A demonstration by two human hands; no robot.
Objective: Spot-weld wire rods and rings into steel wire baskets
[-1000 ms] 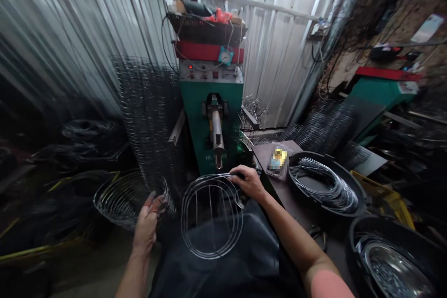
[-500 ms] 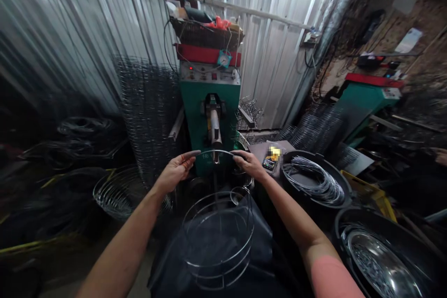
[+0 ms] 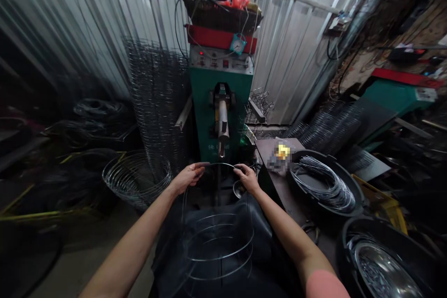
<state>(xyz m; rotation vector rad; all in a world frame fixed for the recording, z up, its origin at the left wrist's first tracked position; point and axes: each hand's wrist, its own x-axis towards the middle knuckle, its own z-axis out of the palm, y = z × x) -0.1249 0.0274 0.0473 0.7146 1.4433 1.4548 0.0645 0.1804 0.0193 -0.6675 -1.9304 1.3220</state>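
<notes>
I hold a round wire basket frame (image 3: 218,237) over my dark apron, its rings stacked toward me. My left hand (image 3: 188,177) grips the far top ring on its left side. My right hand (image 3: 246,178) grips the same ring on its right side. The ring sits just below the metal electrode arm (image 3: 222,123) of a green welding machine (image 3: 220,98), directly ahead of me.
Stacked wire baskets (image 3: 134,177) lie left of the machine, wire mesh panels (image 3: 157,98) standing behind them. At right, a dark bench (image 3: 275,181) carries a black tub of wire rings (image 3: 323,181); a second tub (image 3: 380,265) sits nearer. Corrugated metal walls stand behind.
My left hand left the basket stack at left and took the frame's top ring. The frame turned from flat-on to tilted, and both hands now hold it lower under the electrode.
</notes>
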